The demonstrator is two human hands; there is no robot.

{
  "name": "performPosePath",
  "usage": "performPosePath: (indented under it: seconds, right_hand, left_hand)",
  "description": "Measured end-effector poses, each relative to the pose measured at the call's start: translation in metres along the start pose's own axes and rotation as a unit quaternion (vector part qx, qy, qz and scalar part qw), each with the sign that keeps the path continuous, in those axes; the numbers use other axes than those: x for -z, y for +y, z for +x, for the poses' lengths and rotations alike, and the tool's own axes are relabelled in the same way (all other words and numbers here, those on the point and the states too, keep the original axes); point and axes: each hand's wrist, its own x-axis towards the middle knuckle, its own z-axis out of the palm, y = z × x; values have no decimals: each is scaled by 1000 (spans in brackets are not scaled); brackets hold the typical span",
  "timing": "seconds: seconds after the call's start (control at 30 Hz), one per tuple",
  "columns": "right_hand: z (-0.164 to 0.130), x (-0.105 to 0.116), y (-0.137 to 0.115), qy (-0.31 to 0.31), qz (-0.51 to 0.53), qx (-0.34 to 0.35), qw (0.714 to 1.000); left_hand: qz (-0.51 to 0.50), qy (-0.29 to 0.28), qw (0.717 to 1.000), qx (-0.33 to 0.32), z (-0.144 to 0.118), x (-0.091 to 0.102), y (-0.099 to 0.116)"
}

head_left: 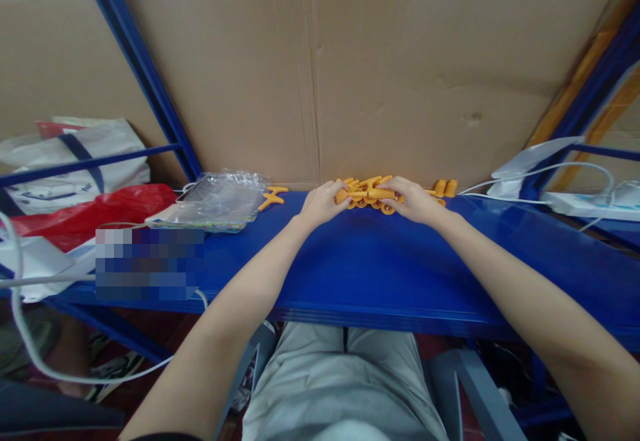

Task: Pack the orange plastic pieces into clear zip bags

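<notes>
1. Workspace was a blue metal shelf point(380, 274) running across the middle of the frame, framed by blue steel uprights point(145, 74), with a big sheet of brown cardboard point(400, 74) standing behind it as a back wall.
2. A pile of small orange plastic pieces point(369, 192) sat at the far edge of the shelf, just right of frame centre, up against the cardboard.
3. Left hand point(321, 203) was at the left side of the pile, fingers curled and pinched on one orange piece at its left end.
4. Right hand point(413, 201) was at the right side of the pile, fingers closed on the orange pieces there; exact grip could not be made out, too small.
5. Both hands were close together, with the pile between them; forearms reached in from the bottom corners of the frame.
6. One loose orange Y-shaped piece point(273, 197) lay left of the pile, apart from it.
7. Two more orange pieces point(445, 188) stood right of the right hand, against the cardboard.
8. Clear plastic bags point(220, 201) lay left of centre, near the loose piece.
9. Red plastic bag point(95, 214) and a white tote bag point(75, 154) were at the left edge.
10. White power strip point(585, 204) with white cables point(530, 173) sat at the right edge.
11. Grey trousers point(340, 388) showed below the shelf, bottom centre.
</notes>
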Motion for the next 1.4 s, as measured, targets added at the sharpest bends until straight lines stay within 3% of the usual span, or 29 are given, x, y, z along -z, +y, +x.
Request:
performPosePath:
  seconds: [0.37, 0.67, 0.97, 1.2, 1.3, 1.4]
  right_hand:
    - [-1, -7, 8, 21, 10, 41, 999]
    - [0, -9, 3, 23, 10, 28, 999]
    - [-2, -6, 4, 17, 34, 39, 999]
    - [1, 2, 4, 9, 73, 9, 997]
    - [1, 7, 11, -41, 156, -41, 986]
    - [-1, 9, 14, -74, 259, -104, 957]
  left_hand:
    - [12, 51, 996, -79, 4, -9, -10]
    - [20, 38, 997, -57, 4, -9, -7]
    - [18, 47, 995, -90, 4, -10, -9]
    - [9, 63, 995, -83, 5, -11, -10]
    - [12, 63, 995, -81, 5, -11, -10]
    - [13, 63, 995, -76, 6, -10, -11]
